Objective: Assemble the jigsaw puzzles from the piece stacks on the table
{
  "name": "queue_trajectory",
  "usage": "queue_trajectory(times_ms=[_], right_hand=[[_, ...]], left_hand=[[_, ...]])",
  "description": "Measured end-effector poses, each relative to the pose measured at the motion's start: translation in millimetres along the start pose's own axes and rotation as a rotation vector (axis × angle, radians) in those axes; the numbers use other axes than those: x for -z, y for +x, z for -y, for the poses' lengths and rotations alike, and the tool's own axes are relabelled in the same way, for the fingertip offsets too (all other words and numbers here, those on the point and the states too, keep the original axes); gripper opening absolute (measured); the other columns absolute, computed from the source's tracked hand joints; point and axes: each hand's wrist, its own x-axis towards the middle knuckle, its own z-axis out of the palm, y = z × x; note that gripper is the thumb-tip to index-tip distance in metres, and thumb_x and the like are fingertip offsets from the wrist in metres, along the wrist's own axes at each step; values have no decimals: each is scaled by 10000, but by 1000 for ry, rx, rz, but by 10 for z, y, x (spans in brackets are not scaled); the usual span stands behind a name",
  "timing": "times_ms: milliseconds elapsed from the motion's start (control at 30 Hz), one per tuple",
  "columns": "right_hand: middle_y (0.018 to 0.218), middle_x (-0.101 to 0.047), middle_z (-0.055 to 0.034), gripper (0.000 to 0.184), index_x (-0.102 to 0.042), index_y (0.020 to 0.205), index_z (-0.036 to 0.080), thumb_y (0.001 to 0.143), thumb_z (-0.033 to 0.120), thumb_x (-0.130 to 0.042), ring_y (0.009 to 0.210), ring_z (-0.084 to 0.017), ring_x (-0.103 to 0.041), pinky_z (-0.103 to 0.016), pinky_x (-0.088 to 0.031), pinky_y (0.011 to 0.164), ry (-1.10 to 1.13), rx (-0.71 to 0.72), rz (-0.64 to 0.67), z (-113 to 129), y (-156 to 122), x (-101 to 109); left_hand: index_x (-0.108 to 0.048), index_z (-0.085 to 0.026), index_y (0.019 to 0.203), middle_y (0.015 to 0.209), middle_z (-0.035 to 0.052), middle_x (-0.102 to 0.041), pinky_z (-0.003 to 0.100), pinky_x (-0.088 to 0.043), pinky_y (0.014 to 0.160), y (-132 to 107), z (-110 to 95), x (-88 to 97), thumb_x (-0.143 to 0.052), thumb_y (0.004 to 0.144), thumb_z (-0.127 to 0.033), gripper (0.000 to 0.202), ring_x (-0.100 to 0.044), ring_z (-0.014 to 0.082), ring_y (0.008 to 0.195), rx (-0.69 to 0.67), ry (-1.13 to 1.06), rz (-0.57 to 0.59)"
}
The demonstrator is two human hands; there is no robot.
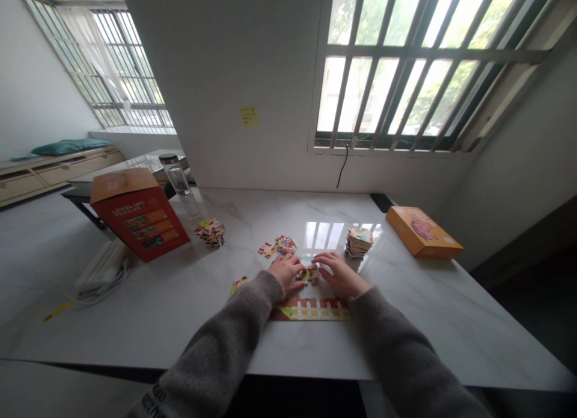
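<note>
A small green and yellow puzzle piece (309, 276) lies on the table between my two hands. The curled fingers of my left hand (287, 274) grip its left side. From the right, the thumb and fingers of my right hand (339, 275) close on its other edge. Just below sits a joined puzzle strip (318, 310) with a white fence on a red-brown and green ground. Part of it is hidden under my left wrist. Beyond my left hand are a loose pinkish piece (267, 250) and a colourful cluster of pieces (285, 245).
Stacks of puzzle pieces stand at left (211, 233) and right (359, 242). A red puzzle box (146, 220), a white power strip (101, 265) and a glass bottle (177, 176) are on the left. An orange box (422, 233) and black phone (381, 202) lie right.
</note>
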Motion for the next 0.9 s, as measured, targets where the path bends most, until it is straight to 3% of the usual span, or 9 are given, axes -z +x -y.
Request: queue_trajectory(times_ms=[233,400,733,900], right_hand=[[1184,-669,-62,275,-681,1129,251,860,196,-696,1149,-240,-549,-403,-483,1024,-31,48,71,123,-110,1],[1116,-666,-80,190,-674,1083,220,892,219,-675,1087,-243,-569,-407,-508,981,-60,59,54,122,-115,-35],[1128,-680,-77,148,-686,1081,232,946,251,-629,1079,-243,-590,-416,-507,977,-97,101,68,132,-176,9],[1209,-672,-73,253,-668,1190,242,940,247,-631,1117,-250,-569,-433,-479,1016,-151,83,72,157,-167,-43]], left_hand=[[-709,-250,1117,1203,79,-648,481,-442,995,-21,46,-79,-727,842,-397,312,-536,304,1148,-17,-41,-39],[-629,-208,1218,1393,81,-599,437,-369,1161,-4,72,-157,-593,894,-233,326,-492,258,1338,-134,-122,-82],[-608,-213,1252,1405,94,-594,487,-337,1193,-24,71,-148,-665,879,-347,400,-525,272,1330,-107,-117,-9],[-621,-193,1230,1385,107,-607,480,-362,1175,1,38,-170,-652,893,-300,355,-548,268,1303,-109,-106,-24]])
